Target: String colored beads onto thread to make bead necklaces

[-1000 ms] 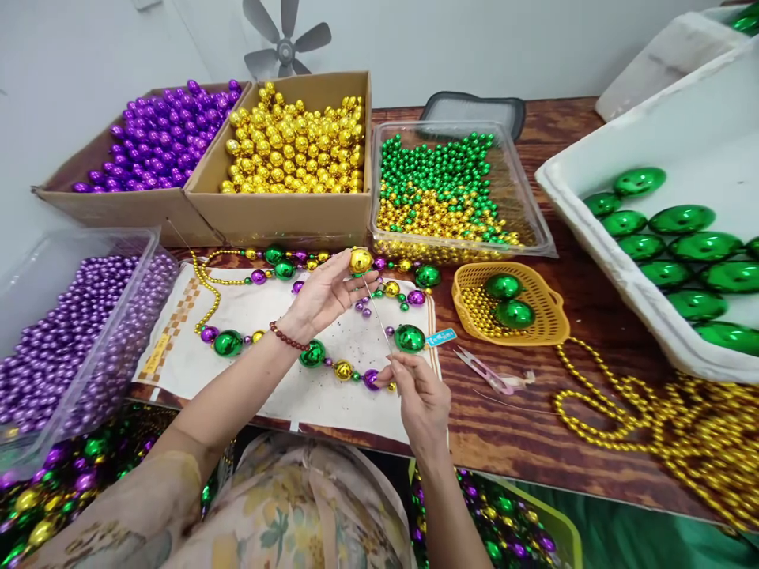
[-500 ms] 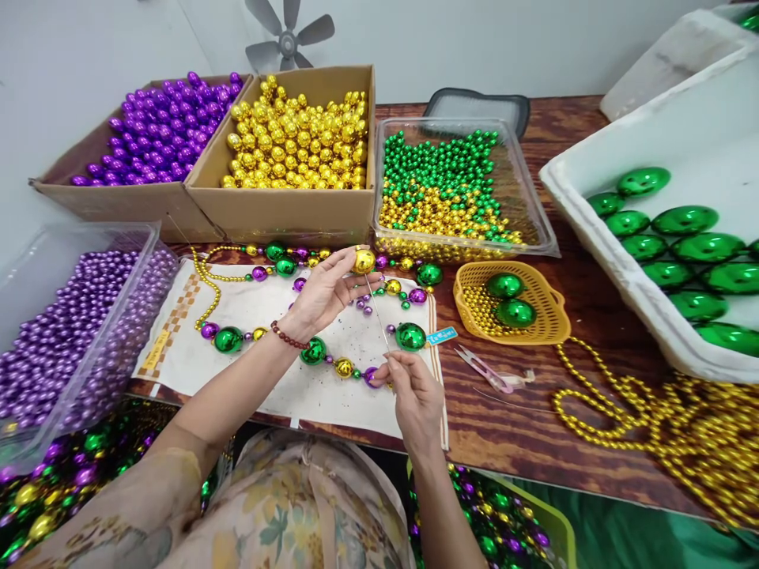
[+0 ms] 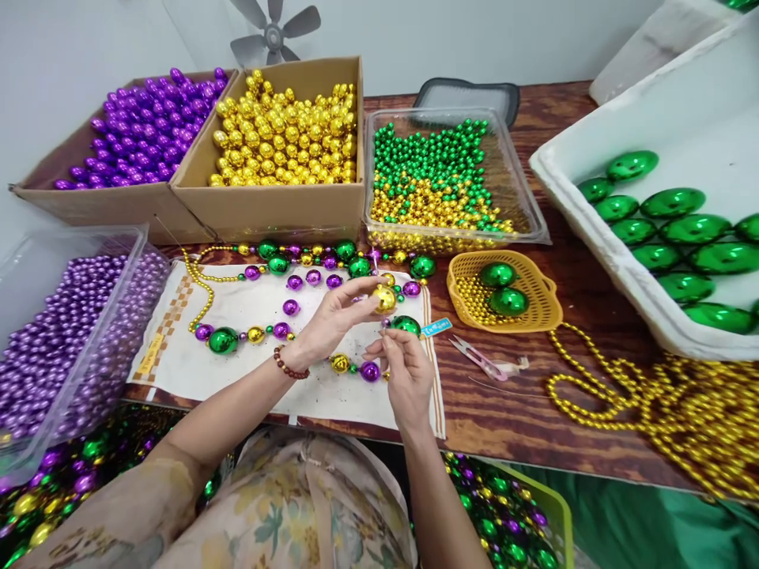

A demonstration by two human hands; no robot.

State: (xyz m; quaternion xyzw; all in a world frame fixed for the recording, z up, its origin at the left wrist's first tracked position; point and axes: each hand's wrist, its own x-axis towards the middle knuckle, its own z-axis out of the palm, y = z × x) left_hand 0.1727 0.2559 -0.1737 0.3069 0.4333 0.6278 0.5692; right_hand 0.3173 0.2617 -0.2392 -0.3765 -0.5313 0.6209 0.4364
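My left hand [image 3: 332, 320] pinches a large gold bead [image 3: 384, 299] between thumb and fingers, above the white cloth [image 3: 237, 296]. Just below the bead, my right hand [image 3: 408, 371] is closed in a pinch on a thin needle, mostly hidden by fingers and bead. Near my hands, a strung garland of green, gold and purple beads loops over the cloth, with a purple bead [image 3: 370, 371] and a large green bead [image 3: 224, 341] on it. Loose purple beads [image 3: 290, 308] lie inside the loop. Beside my right hand is a large green bead [image 3: 405, 325] by a blue tag [image 3: 436, 328].
Cardboard boxes of purple beads [image 3: 148, 126] and gold beads [image 3: 290, 134] stand behind, beside a clear tray [image 3: 530, 229]. At right are a yellow basket [image 3: 539, 308], pink-handled snips [image 3: 477, 358], gold bead strands [image 3: 700, 419] and a white foam box [image 3: 557, 170]. A clear bin [image 3: 134, 245] sits left.
My two hands have come closer together; the needle length visible between them before is now mostly hidden. The left hand with the gold bead is lower and further right. The view has shifted slightly.
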